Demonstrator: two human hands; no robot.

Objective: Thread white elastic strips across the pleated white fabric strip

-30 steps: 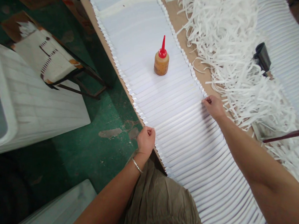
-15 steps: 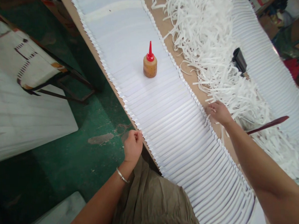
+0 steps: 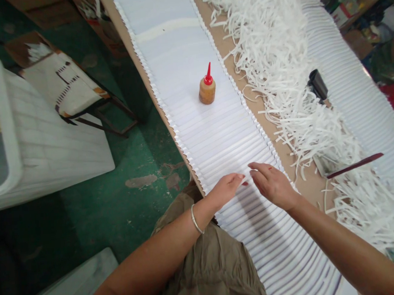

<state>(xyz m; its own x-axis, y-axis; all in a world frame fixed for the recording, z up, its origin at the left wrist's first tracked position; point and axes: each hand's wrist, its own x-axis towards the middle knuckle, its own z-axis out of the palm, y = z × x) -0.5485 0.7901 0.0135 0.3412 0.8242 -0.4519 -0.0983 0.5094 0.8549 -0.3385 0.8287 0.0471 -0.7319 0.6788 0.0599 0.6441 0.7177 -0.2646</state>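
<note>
A long row of overlapped white paper sheets (image 3: 216, 133) runs down the brown table (image 3: 283, 150). Both hands meet over the row's middle, close to me. My left hand (image 3: 225, 189), with a bangle on the wrist, lies on the sheets with its fingers stretched toward the right hand. My right hand (image 3: 272, 183) rests flat on the sheets, fingers extended leftward. The fingertips of both nearly touch at one sheet's edge. Neither hand visibly holds anything. A glue bottle (image 3: 207, 88) with a red nozzle stands on the sheets farther away.
A heap of white paper strips (image 3: 288, 74) covers the table's middle, with a black object (image 3: 317, 85) and a dark red stick (image 3: 354, 165) in it. A second row of sheets (image 3: 354, 79) lies at the right. Green floor, a white bin (image 3: 27, 142) and a stool (image 3: 67, 88) are left.
Both hands left the row's opposite edges and came together over its middle. The left fist has opened out. The view shifted slightly.
</note>
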